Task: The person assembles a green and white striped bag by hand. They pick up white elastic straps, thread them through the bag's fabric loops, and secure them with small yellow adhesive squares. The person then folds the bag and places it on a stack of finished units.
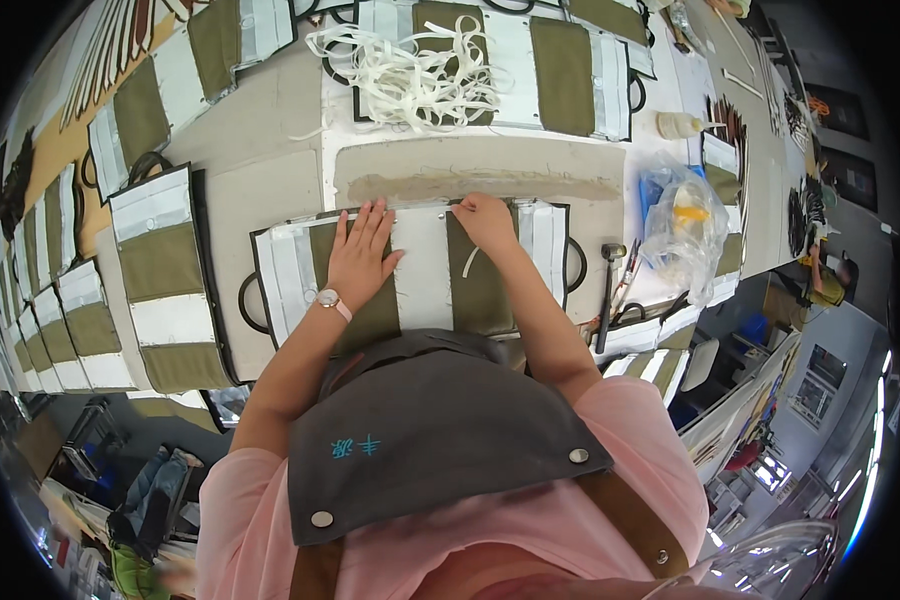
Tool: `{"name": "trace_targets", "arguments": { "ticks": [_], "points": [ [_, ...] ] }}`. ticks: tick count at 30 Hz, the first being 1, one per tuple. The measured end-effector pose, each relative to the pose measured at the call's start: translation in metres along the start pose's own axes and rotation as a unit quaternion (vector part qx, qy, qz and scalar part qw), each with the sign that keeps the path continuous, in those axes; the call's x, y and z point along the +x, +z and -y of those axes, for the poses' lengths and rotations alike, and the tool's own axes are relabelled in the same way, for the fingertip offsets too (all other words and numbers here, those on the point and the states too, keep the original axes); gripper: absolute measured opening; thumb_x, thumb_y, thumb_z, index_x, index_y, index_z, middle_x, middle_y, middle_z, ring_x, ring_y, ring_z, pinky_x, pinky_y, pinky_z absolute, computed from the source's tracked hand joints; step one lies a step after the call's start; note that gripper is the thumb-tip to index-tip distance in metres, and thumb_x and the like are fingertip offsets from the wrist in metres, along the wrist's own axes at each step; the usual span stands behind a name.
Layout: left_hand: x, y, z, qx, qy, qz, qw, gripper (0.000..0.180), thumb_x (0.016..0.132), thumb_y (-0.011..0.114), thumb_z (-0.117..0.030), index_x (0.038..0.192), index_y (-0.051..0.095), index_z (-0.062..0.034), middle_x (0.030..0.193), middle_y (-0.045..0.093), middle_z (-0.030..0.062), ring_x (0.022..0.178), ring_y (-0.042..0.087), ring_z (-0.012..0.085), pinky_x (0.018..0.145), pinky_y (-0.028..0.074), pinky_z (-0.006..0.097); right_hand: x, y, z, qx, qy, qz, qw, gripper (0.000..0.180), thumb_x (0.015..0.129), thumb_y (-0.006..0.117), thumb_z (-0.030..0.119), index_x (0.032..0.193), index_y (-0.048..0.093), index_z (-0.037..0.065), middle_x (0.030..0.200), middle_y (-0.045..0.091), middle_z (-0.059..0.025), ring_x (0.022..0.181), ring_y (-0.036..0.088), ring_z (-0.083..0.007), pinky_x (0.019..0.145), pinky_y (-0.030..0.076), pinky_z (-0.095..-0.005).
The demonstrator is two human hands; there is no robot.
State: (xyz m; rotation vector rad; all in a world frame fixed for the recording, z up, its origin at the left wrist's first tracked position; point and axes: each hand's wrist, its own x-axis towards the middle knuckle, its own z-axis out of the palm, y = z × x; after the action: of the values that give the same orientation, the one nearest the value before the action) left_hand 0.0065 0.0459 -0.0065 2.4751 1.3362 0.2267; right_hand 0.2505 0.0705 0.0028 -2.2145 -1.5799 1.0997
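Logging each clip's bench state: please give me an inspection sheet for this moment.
Surface: grey-white worktable, worn patch ahead.
Job's things: olive-and-white striped panel lying flat.
Clutter: tangle of white strips, hammer, clear plastic bag, glue bottle, more panels.
Hands: left hand flat on panel; right hand pinching its top edge.
Cables: nothing seen.
Surroundings: workshop floor below right, blurred.
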Motion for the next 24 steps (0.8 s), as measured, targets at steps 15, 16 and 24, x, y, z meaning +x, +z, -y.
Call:
{"name": "trace_targets", "arguments": {
  "ticks": [15, 16, 24],
  "points": [
    [0.013, -0.009, -0.021, 0.013, -0.029, -0.015, 0.999, 0.056, 0.086, 0.059, -0.029, 0.134, 0.045, -0.0055, 0.143, 0.038, 0.0136, 0.136, 0.031, 0.0285, 0.113, 0.019, 0.048, 0.007, 0.004, -0.001, -0.041, -0.008, -0.018, 0.999, 0.023, 0.080, 0.065, 0.027, 0.077, 0.065, 0.005, 0.077, 0.066, -0.0152, 0.076, 0.063, -0.0330, 0.069, 0.048, -0.0413],
    [0.017, -0.010, -0.030, 0.029, -0.039, -0.022, 0.999, 0.054, 0.085, 0.061, -0.025, 0.132, 0.046, -0.0040, 0.141, 0.040, 0.0145, 0.134, 0.033, 0.0290, 0.112, 0.021, 0.048, 0.007, 0.008, -0.003, -0.055, -0.021, -0.034, 0.998, 0.023, 0.080, 0.066, 0.027, 0.077, 0.064, 0.004, 0.076, 0.065, -0.0156, 0.075, 0.062, -0.0328, 0.068, 0.048, -0.0405],
    [0.050, 0.031, -0.045, -0.010, 0.138, -0.055, 0.989, 0.047, 0.083, 0.056, -0.011, 0.127, 0.048, 0.0045, 0.122, 0.052, 0.0132, 0.114, 0.048, 0.0254, 0.101, 0.037, 0.039, -0.002, -0.022, -0.016, 0.061, 0.017, -0.035, 0.997, 0.019, 0.080, 0.067, 0.022, 0.081, 0.065, 0.003, 0.072, 0.065, -0.0123, 0.069, 0.063, -0.0265, 0.063, 0.049, -0.0366]
  ]
}}
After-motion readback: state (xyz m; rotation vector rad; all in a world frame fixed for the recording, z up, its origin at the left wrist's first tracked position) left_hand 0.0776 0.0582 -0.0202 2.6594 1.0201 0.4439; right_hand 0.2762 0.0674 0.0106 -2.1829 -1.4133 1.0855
